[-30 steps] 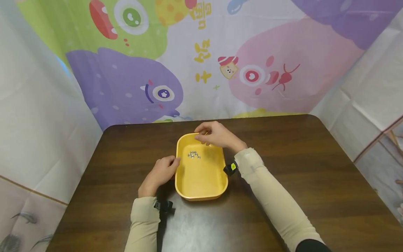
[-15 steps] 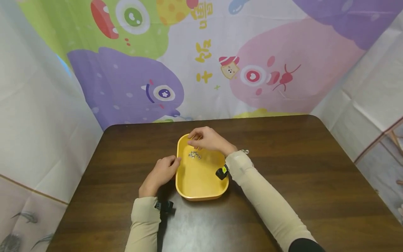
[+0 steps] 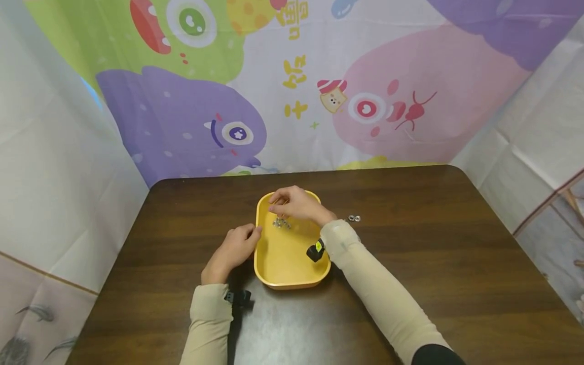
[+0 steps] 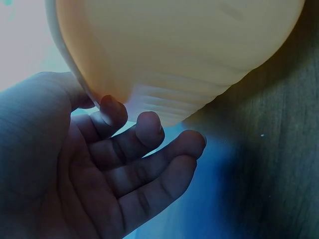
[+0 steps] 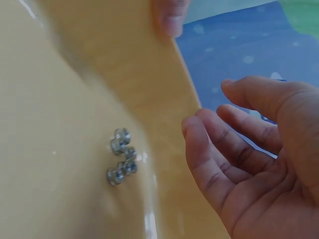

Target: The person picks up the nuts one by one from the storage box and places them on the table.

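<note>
A yellow plastic tray (image 3: 292, 258) stands on the table in the head view. My left hand (image 3: 234, 248) pinches its left rim; the left wrist view shows the thumb over the rim and the index finger (image 4: 113, 110) against the outer wall. Several small metal nuts (image 5: 122, 157) lie clustered on the tray floor. Above the tray's far part hovers my right hand (image 3: 296, 204), close to those nuts. Its fingers are loosely bent and the thumb stands apart, with nothing visible between them in the right wrist view (image 5: 259, 144).
Two more metal nuts (image 3: 354, 218) sit on the dark wooden table (image 3: 410, 228), right of the tray. Behind the table's far edge hangs a cartoon-printed cloth (image 3: 292, 142). Pale sheets flank both sides.
My right hand has moved left and toward me from the tray's far rim, over the nuts. The two nuts on the table came into sight behind my wrist. The left hand stays put.
</note>
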### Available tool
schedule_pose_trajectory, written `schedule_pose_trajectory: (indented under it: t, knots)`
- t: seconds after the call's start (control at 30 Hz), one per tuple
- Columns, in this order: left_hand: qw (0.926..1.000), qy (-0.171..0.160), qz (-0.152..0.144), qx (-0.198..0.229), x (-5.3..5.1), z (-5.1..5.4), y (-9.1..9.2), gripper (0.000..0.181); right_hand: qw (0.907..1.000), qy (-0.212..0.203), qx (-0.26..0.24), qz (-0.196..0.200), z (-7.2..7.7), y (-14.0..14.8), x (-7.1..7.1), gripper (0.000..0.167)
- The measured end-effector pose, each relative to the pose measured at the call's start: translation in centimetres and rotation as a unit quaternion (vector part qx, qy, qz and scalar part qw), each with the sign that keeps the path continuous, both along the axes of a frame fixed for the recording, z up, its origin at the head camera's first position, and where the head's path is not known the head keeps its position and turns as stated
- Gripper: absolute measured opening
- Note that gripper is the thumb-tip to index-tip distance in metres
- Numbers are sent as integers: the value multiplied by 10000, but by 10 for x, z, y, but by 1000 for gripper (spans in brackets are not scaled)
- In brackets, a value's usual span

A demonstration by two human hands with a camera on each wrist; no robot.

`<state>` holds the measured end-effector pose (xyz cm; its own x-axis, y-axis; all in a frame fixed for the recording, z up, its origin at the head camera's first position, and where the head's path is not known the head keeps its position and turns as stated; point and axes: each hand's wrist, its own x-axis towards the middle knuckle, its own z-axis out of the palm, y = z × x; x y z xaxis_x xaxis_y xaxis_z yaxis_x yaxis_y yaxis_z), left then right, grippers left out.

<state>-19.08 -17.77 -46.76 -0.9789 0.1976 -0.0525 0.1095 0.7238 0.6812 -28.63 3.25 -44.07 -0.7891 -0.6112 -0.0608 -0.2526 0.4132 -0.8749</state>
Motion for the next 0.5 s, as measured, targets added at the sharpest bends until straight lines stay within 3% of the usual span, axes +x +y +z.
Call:
schedule_pose_trajectory:
  t: [0.5]
  knots:
    - [10000,-9,51,-18,0,-1,1,35,9953,320,912,101,-18,-6,0,21]
